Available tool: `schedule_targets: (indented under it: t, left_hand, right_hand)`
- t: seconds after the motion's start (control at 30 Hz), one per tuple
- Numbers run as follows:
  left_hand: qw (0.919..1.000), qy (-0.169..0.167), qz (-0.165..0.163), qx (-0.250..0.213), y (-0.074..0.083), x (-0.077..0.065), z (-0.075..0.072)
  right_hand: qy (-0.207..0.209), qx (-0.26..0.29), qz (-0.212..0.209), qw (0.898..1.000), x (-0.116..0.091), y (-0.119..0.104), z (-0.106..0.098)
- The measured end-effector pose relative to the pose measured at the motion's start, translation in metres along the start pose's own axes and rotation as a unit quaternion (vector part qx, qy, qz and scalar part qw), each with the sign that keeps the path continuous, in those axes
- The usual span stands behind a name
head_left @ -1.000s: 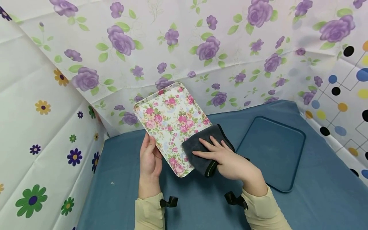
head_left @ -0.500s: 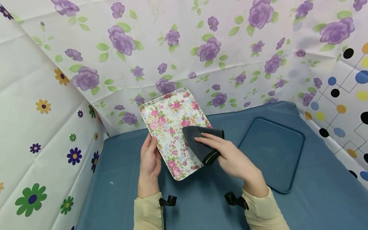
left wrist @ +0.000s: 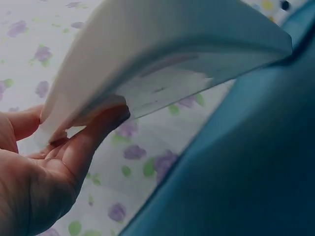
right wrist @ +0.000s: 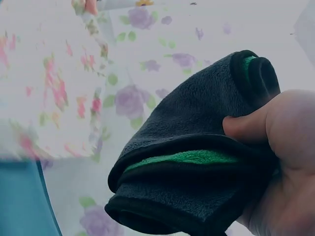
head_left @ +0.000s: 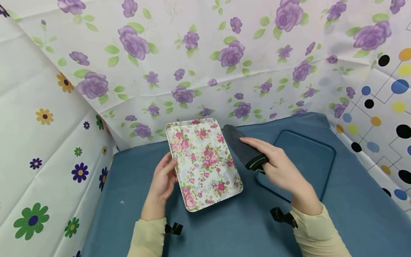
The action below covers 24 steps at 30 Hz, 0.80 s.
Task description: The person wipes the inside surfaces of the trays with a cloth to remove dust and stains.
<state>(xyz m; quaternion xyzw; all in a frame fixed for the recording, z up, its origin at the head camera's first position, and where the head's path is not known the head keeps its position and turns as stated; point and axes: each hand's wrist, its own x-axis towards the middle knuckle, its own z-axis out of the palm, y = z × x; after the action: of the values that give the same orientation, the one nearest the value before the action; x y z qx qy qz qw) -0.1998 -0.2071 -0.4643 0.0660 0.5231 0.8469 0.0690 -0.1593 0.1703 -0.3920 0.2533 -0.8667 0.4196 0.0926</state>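
Note:
A white tray with pink roses [head_left: 205,164] is held up and tilted above the table. My left hand [head_left: 163,180] grips its left edge; in the left wrist view the thumb is on one side and the fingers [left wrist: 101,125] reach under the pale underside [left wrist: 167,83]. To the right of the tray, my right hand [head_left: 279,166] holds a folded dark grey cloth [head_left: 239,144], apart from the tray. In the right wrist view the thumb presses on the folded cloth [right wrist: 187,108], whose green inner side shows between the folds.
A dark blue tray [head_left: 308,160] lies on the blue-covered table [head_left: 125,185] at the right, partly behind my right hand. A flowered sheet [head_left: 205,64] hangs as a wall at the back, with patterned sheets at both sides.
My right hand has lifted the cloth off the flowered tray's surface and moved right. The left hand has lowered the flowered tray and turned it more upright in view.

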Motion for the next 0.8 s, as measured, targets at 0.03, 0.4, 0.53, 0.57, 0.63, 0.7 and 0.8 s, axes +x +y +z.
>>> schedule_targets:
  t: [0.03,0.4,0.53,0.57,0.63,0.7,0.8]
  left_hand:
    - [0.9999,0.0,-0.011,0.005,0.0,0.0,-0.003]
    - [0.9941,0.005,-0.097,-0.048,-0.003,0.006,-0.05]
    - [0.991,0.024,-0.117,-0.062,-0.005,0.011,-0.059]
    - [0.9902,0.029,-0.122,-0.062,-0.005,0.013,-0.061]
    - [0.9889,0.038,-0.13,-0.061,-0.005,0.014,-0.065]
    - [0.9878,0.047,-0.138,-0.053,-0.006,0.015,-0.068]
    - [0.9859,0.058,-0.151,-0.042,-0.006,0.015,-0.074]
  right_hand:
    - [0.0,-0.004,0.007,1.0,-0.002,0.002,-0.004]
    - [-0.002,-0.012,0.068,0.998,-0.022,0.013,-0.019]
    - [0.003,-0.015,0.086,0.996,-0.027,0.014,-0.021]
    - [0.003,-0.016,0.088,0.996,-0.028,0.014,-0.021]
    - [0.006,-0.015,0.091,0.996,-0.029,0.014,-0.022]
    - [0.005,-0.016,0.089,0.996,-0.03,0.014,-0.022]
    - [0.005,-0.015,0.09,0.996,-0.031,0.015,-0.022]
